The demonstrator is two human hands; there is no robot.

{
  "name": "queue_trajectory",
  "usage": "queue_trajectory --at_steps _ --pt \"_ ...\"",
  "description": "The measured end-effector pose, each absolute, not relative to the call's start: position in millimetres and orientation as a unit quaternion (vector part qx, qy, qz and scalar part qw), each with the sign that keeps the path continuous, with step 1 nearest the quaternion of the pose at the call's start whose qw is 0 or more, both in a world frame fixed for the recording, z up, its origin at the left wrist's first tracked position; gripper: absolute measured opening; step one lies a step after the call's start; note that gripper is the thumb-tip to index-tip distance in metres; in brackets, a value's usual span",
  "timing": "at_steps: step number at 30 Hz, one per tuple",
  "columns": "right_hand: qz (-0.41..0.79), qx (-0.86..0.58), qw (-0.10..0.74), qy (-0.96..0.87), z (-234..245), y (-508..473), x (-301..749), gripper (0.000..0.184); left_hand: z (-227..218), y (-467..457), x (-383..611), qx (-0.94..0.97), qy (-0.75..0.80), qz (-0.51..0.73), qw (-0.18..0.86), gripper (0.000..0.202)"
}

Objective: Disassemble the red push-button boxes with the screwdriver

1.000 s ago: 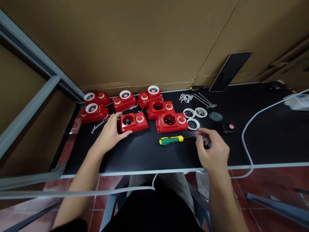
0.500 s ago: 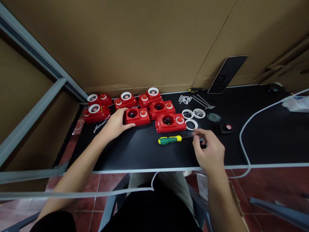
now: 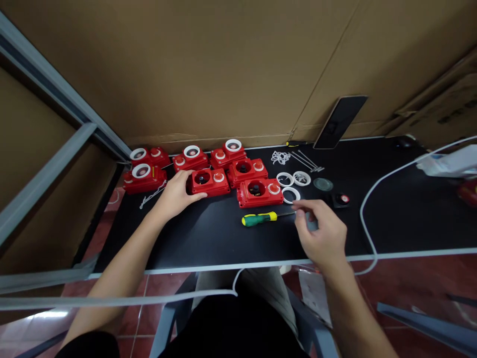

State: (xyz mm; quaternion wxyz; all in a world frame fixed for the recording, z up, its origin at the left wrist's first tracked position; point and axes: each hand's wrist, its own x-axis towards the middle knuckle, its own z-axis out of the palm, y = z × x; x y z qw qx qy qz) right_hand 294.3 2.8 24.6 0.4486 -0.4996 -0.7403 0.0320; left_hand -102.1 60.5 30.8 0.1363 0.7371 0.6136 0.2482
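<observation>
My left hand is closed around the left end of a red control box, thumb on the front and fingers behind. The box has a round opening with a black part inside and a red button. Two similar open boxes, the front one and the rear one, sit to its right. My right hand hovers low with loosely curled fingers, thumb and index apart. Its fingertips are by the shaft end of a green-and-yellow screwdriver. A greyish clear piece shows under those fingers, partly hidden.
White rings, one with small screws inside, lie right of the boxes, near a clear disc and a black switch part. Behind are white cords and metal rods. Several ringed red boxes stand left. A cable crosses the right side.
The view has turned slightly right, so the table's contents appear shifted left. My left hand keeps its grip on the red box, and my right hand stays almost in place by the screwdriver's end.
</observation>
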Motion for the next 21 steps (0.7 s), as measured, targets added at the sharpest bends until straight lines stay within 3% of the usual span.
queue_trajectory --at_steps 8,11,14,17,21 --pt "0.047 -0.375 0.309 -0.873 108.4 117.8 257.3 0.019 23.5 64.7 -105.2 0.755 0.585 0.258 0.148 0.068" --pt "0.106 -0.318 0.177 -0.925 125.4 184.5 215.5 0.042 18.8 64.6 -104.7 0.755 0.581 0.266 0.143 0.069" --pt "0.14 -0.337 0.007 -0.931 127.8 231.8 169.9 0.074 13.9 62.7 -103.9 0.753 0.583 0.275 0.135 0.07" --pt "0.146 -0.348 -0.076 -0.923 119.5 252.9 134.1 0.076 10.4 62.0 -104.4 0.75 0.584 0.281 0.131 0.071" --pt "0.14 -0.344 -0.117 -0.921 108.7 257.2 113.9 0.071 8.8 63.8 -106.6 0.75 0.582 0.287 0.13 0.07"
